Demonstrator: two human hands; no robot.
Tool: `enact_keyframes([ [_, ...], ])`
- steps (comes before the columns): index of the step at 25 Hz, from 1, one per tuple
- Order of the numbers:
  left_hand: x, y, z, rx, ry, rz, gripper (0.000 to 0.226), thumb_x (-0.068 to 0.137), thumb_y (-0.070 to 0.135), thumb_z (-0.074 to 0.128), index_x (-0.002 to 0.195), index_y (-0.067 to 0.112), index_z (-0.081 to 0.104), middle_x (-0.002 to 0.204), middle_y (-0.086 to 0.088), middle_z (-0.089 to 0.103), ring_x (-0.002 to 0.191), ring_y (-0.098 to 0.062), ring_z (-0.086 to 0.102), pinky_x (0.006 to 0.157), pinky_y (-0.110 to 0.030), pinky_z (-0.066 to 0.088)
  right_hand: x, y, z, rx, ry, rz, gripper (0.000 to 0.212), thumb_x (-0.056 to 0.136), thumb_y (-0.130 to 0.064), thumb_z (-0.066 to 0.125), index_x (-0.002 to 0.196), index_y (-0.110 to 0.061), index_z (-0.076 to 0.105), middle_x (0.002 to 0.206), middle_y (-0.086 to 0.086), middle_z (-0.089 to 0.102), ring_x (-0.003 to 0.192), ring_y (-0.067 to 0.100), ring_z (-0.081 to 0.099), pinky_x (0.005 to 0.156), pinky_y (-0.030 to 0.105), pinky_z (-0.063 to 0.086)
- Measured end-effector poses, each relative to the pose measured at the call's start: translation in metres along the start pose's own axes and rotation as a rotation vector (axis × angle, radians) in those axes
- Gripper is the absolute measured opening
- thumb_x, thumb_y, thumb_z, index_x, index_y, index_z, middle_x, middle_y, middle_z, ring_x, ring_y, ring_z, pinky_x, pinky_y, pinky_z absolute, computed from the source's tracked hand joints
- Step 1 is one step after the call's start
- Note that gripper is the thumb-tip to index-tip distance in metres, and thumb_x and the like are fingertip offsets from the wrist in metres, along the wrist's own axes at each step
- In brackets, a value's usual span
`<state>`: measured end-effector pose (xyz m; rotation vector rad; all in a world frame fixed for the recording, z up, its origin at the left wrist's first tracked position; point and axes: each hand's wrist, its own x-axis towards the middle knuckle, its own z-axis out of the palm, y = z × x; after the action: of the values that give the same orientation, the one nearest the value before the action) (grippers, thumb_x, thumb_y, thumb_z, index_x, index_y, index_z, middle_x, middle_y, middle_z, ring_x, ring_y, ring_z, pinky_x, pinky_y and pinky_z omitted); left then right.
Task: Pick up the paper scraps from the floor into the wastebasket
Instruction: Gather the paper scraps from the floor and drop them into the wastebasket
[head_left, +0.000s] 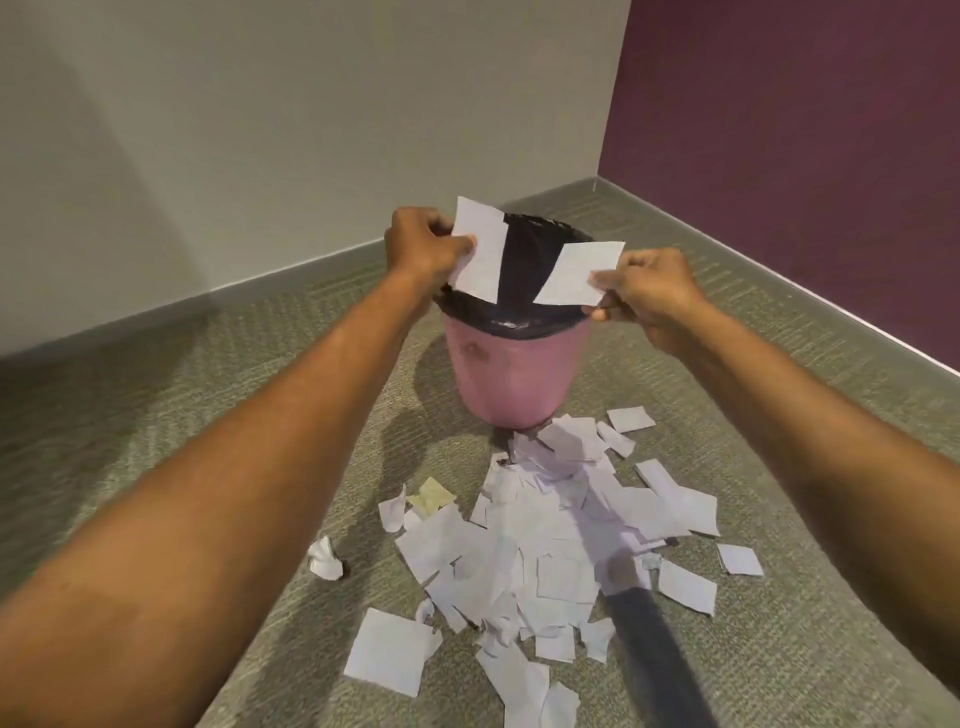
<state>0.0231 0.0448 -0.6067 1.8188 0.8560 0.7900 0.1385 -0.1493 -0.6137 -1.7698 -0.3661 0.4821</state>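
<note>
A round pink plastic wastebasket (514, 374) lined with a black plastic bag (524, 244) stands on the grey-green patterned carpet (208, 467), near the corner where an off-white wall (260, 130) meets a dark purple wall (805, 130). Both bare arms reach forward over its mouth. The left hand (423, 249), at about ten o'clock of the rim, pinches a white rectangular piece of paper (480, 249) between thumb and curled fingers; the sheet hangs upright above the opening. The right hand (649, 291), at about three o'clock of the rim, pinches a second white rectangular piece (579, 273) by its edge, tilted over the black liner. The two pieces are apart. At six o'clock of the basket, touching its base, a wide heap of torn white paper scraps (545, 545) spreads toward the viewer. A pale yellow scrap (431, 496) lies at the heap's nine o'clock edge, and a crumpled white wad (326, 558) sits apart at its eight o'clock. A dark blurred cylindrical shape (660, 660) crosses the heap at five o'clock; what it is cannot be told.
</note>
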Motion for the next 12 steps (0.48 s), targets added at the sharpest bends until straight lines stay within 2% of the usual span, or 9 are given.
enact_keyframes([
  [1,0.010,0.002,0.002,0.000,0.000,-0.045,0.022,0.074,0.010,0.079,0.067,0.013,0.058,0.075,-0.005,0.062,0.065,-0.015,0.059,0.054,-0.025,0.045,0.008,-0.006,0.007,0.019,-0.033,0.028,0.015,0.091,-0.005,0.064,0.080,-0.001,0.056,0.070,0.018,0.061,0.048,0.019,0.066,0.045,0.023,0.056],
  [3,0.022,0.000,0.008,-0.002,-0.028,-0.121,0.031,0.074,0.020,0.083,0.070,0.014,0.052,0.077,-0.006,0.063,0.061,-0.018,0.062,0.051,-0.026,0.052,0.017,-0.012,0.019,0.073,-0.098,0.051,0.015,0.095,-0.011,0.059,0.092,0.003,0.056,0.074,0.020,0.064,0.060,0.025,0.070,0.057,0.029,0.061],
  [5,0.025,-0.007,0.011,0.023,-0.035,-0.144,0.035,0.074,0.032,0.082,0.079,0.014,0.052,0.084,-0.008,0.065,0.072,-0.022,0.067,0.066,-0.035,0.060,0.023,-0.007,0.022,0.097,-0.081,0.029,0.016,0.096,-0.013,0.057,0.097,0.004,0.056,0.082,0.024,0.066,0.069,0.030,0.071,0.062,0.033,0.062],
  [7,0.015,-0.018,0.011,0.060,0.042,-0.058,0.028,0.078,0.036,0.076,0.082,0.014,0.060,0.086,-0.010,0.070,0.079,-0.023,0.068,0.075,-0.042,0.060,0.019,0.007,0.016,0.041,-0.016,-0.026,0.008,0.093,-0.008,0.057,0.088,-0.003,0.059,0.079,0.019,0.066,0.062,0.024,0.069,0.059,0.034,0.059],
  [8,0.001,-0.028,0.011,0.065,0.087,-0.017,0.024,0.082,0.035,0.071,0.076,0.013,0.063,0.078,-0.009,0.070,0.072,-0.020,0.067,0.073,-0.042,0.059,0.016,0.021,0.010,-0.036,0.008,-0.035,0.009,0.091,-0.006,0.057,0.083,-0.005,0.061,0.076,0.015,0.066,0.059,0.020,0.066,0.058,0.033,0.056],
  [10,-0.041,-0.060,0.010,0.080,0.152,-0.006,0.033,0.090,0.029,0.062,0.062,0.011,0.060,0.058,-0.005,0.060,0.055,-0.017,0.056,0.066,-0.039,0.056,0.004,0.066,-0.003,-0.214,0.012,-0.017,0.012,0.086,0.000,0.057,0.077,-0.002,0.065,0.075,0.015,0.067,0.061,0.019,0.062,0.062,0.037,0.052],
  [12,-0.085,-0.108,0.015,0.139,0.074,-0.048,0.043,0.093,0.028,0.058,0.057,0.004,0.056,0.050,-0.009,0.054,0.047,-0.020,0.051,0.059,-0.042,0.056,-0.005,0.126,-0.015,-0.396,-0.051,0.073,0.009,0.083,-0.001,0.060,0.078,0.004,0.067,0.079,0.019,0.069,0.070,0.026,0.064,0.066,0.041,0.054],
])
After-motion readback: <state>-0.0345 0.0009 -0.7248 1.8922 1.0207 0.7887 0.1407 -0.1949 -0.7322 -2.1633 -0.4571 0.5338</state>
